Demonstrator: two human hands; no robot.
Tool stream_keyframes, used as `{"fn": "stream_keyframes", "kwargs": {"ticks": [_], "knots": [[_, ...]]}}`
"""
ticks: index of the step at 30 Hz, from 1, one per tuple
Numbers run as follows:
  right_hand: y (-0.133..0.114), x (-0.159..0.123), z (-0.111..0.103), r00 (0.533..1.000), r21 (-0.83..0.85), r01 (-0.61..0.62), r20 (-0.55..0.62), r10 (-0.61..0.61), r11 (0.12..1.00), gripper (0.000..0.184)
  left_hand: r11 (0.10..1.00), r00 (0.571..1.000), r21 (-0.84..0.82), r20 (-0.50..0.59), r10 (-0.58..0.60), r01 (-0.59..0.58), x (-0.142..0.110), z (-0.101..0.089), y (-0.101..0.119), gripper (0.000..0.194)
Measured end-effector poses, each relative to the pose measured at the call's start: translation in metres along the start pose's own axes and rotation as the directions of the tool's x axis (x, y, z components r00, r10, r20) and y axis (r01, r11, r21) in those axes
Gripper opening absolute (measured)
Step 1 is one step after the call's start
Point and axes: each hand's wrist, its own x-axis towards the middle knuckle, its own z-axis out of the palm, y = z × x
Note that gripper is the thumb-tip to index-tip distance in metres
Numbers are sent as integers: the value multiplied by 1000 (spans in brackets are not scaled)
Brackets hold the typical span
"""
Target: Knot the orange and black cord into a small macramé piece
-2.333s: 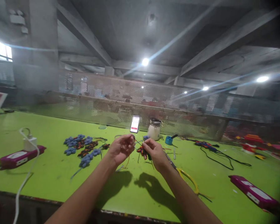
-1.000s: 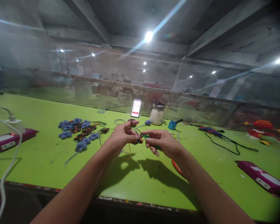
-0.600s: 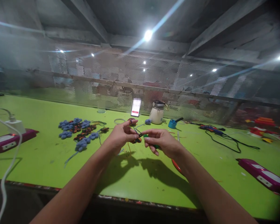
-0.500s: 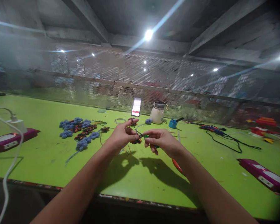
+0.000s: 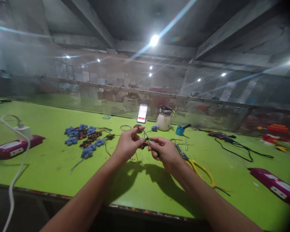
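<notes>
My left hand (image 5: 129, 141) is closed, pinching an orange-and-black cord flower (image 5: 144, 145) between thumb and fingers. A wound bundle of dark and orange cord (image 5: 138, 128) sits by its index finger. My right hand (image 5: 164, 149) is closed around a slim green-handled tool (image 5: 158, 153), whose tip meets the cord flower at the left fingertips; its exact kind is hidden by the fingers. Loose cord ends hang below the left hand. To the left lie blue cord flowers (image 5: 87, 151) and dark orange-and-black ones (image 5: 88, 141).
Yellow-handled scissors (image 5: 203, 168) lie beside my right forearm. Behind my hands stand a phone (image 5: 142, 114), a white jar (image 5: 163, 120) and a blue pot (image 5: 180, 130). Purple power strips (image 5: 11, 149) lie at both sides. A corded tool (image 5: 222, 136) rests at the right.
My right hand has come slightly closer to the left, its fingers closing more around the green-handled tool. The view has shifted a little, and the yellow-handled scissors now show beside my right forearm.
</notes>
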Motion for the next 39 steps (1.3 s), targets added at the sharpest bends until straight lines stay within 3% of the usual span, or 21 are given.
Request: {"fn": "stream_keyframes", "kwargs": {"ticks": [5, 9, 12, 19, 25, 33, 39], "knots": [[0, -6, 8, 997, 37, 57, -58, -55, 998, 34, 967, 997, -245, -25, -71, 63, -1, 1, 6, 48], [3, -7, 9, 987, 0, 151, -53, -151, 989, 30, 858, 981, -480, 37, -190, 184, -1, -1, 7, 44], [4, -4, 6, 975, -88, 218, -20, -220, 972, 27, 785, 965, -566, 81, -250, 251, -2, -3, 8, 43], [-3, 2, -8, 947, -282, 320, 80, -310, 904, 24, 719, 953, -634, 112, -281, 286, 0, -7, 8, 42], [-12, 2, -19, 912, -399, 410, 178, -369, 821, 22, 715, 964, -647, 162, -212, 266, -2, -9, 11, 44], [-26, -1, -23, 871, -528, 485, 216, -442, 697, 21, 706, 978, -678, 137, -155, 206, -5, -10, 17, 45], [-30, -4, -24, 869, -562, 486, 231, -437, 669, 20, 687, 982, -703, 141, -122, 186, -7, -12, 17, 45]]}}
